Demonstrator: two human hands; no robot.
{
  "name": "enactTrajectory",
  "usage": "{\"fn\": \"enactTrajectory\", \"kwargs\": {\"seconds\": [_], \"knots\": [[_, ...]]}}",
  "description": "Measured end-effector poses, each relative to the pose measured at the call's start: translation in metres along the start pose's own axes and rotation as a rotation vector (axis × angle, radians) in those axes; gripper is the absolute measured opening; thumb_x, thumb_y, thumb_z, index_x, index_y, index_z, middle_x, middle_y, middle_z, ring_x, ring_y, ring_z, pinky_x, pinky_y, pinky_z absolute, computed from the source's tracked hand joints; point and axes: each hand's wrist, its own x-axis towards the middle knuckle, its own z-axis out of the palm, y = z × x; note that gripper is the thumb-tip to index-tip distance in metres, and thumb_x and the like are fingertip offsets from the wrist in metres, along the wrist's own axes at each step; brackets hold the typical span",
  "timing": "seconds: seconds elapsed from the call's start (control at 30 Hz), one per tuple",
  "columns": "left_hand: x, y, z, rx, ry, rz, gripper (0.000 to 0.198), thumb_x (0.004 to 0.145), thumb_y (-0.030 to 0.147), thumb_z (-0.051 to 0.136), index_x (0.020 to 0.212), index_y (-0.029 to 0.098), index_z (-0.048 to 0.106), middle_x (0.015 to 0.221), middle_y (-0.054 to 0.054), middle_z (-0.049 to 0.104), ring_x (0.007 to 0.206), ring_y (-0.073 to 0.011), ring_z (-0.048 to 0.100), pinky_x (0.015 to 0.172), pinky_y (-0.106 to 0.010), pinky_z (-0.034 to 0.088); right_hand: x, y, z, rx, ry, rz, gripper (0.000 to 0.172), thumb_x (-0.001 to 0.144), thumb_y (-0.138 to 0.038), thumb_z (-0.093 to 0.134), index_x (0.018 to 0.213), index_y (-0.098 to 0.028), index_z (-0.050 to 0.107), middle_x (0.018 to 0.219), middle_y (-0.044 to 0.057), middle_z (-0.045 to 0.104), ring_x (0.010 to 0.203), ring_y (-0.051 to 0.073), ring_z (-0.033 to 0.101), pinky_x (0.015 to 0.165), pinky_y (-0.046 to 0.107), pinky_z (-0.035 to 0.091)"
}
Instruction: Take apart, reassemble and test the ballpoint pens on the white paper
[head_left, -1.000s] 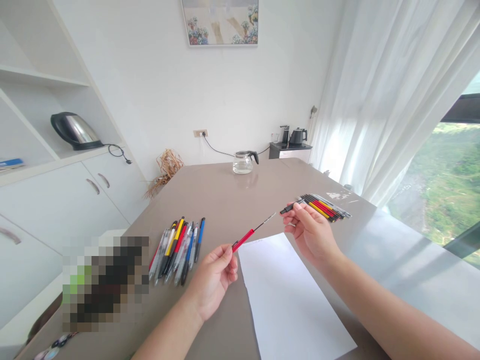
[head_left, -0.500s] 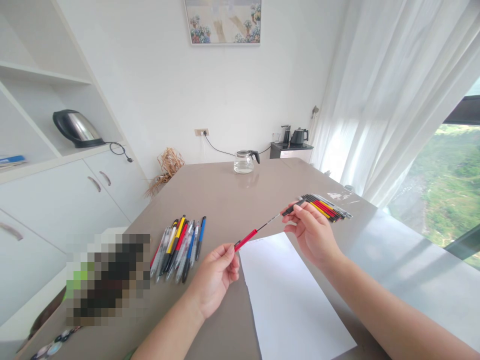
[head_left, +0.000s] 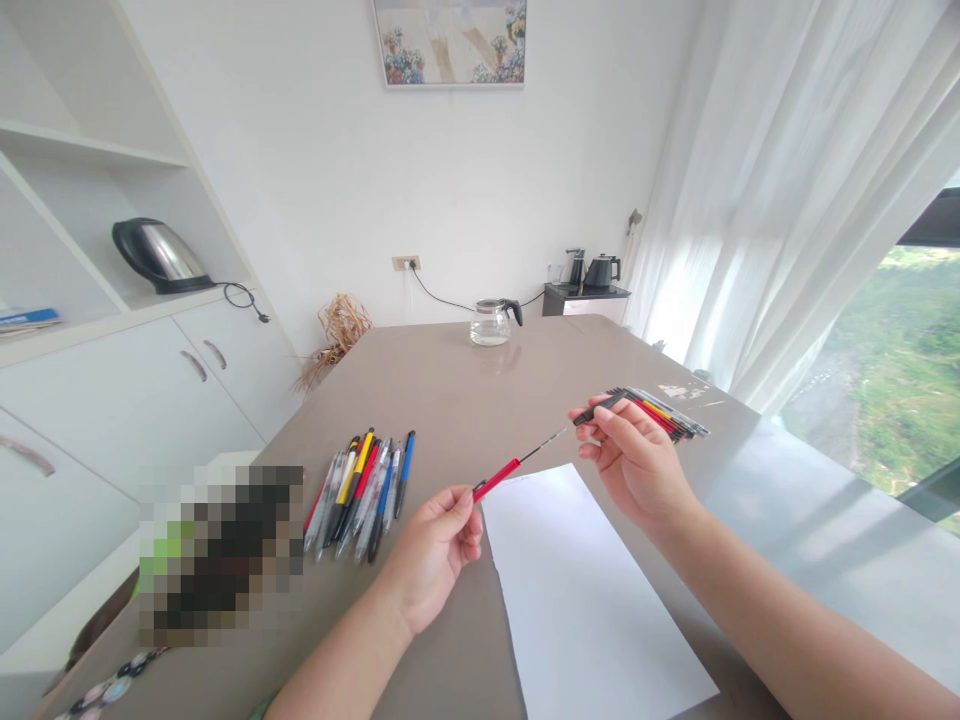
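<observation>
My left hand (head_left: 435, 545) pinches the rear end of a red pen (head_left: 496, 480) whose thin refill sticks out towards the upper right. My right hand (head_left: 634, 462) is closed on a small black pen tip piece (head_left: 592, 412), held at the refill's front end. Both hands hover above the brown table (head_left: 465, 390), over the top edge of a white sheet of paper (head_left: 585, 600). A row of assorted pens (head_left: 360, 480) lies to the left of my left hand. A second bundle of pens (head_left: 664, 412) lies just beyond my right hand.
A glass coffee pot (head_left: 491, 322) stands at the table's far edge. A steel kettle (head_left: 161, 258) sits on the shelf at left. A blurred patch (head_left: 221, 550) covers the table's left edge. White curtains (head_left: 787, 200) and a window are at right.
My right hand has brought the black tip piece in from a short gap until it meets the front of the refill. My left hand stays nearly still.
</observation>
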Motion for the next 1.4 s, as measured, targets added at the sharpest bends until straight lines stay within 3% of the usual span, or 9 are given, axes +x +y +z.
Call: {"fn": "enactTrajectory", "kwargs": {"seconds": [0.37, 0.63, 1.1, 1.4], "knots": [[-0.002, 0.001, 0.001, -0.001, -0.007, 0.011, 0.016, 0.077, 0.031, 0.052, 0.072, 0.016, 0.05, 0.062, 0.002, 0.047, 0.054, -0.0067, 0.04, 0.051, -0.019, 0.032, -0.005, -0.002, 0.005, -0.097, -0.022, -0.063, 0.01, 0.071, -0.028, 0.058, 0.077, -0.022, 0.053, 0.076, 0.003, 0.058, 0.08, 0.016, 0.055, 0.051, 0.023, 0.042], [-0.001, 0.001, 0.001, 0.006, 0.0, 0.012, 0.015, 0.077, 0.032, 0.052, 0.074, 0.017, 0.051, 0.061, 0.002, 0.047, 0.054, -0.0066, 0.04, 0.051, -0.019, 0.032, -0.006, -0.001, 0.004, -0.132, -0.054, -0.064, 0.01, 0.072, -0.027, 0.058, 0.079, -0.022, 0.054, 0.078, 0.003, 0.06, 0.073, 0.013, 0.055, 0.053, 0.023, 0.043], [-0.001, 0.002, 0.002, 0.016, 0.016, 0.023, 0.016, 0.075, 0.032, 0.054, 0.072, 0.016, 0.052, 0.061, 0.002, 0.048, 0.053, -0.0069, 0.041, 0.051, -0.02, 0.032, -0.005, -0.001, 0.005, -0.171, -0.024, -0.086, 0.013, 0.07, -0.029, 0.059, 0.08, -0.022, 0.055, 0.074, 0.003, 0.058, 0.08, 0.017, 0.055, 0.052, 0.024, 0.043], [-0.001, 0.001, 0.001, 0.037, 0.013, 0.032, 0.017, 0.074, 0.033, 0.055, 0.071, 0.016, 0.052, 0.061, 0.002, 0.048, 0.052, -0.0067, 0.041, 0.051, -0.02, 0.032, -0.012, 0.012, 0.009, -0.221, -0.089, -0.002, 0.013, 0.07, -0.03, 0.059, 0.076, -0.02, 0.055, 0.079, 0.003, 0.061, 0.063, 0.011, 0.052, 0.054, 0.024, 0.042]]}}
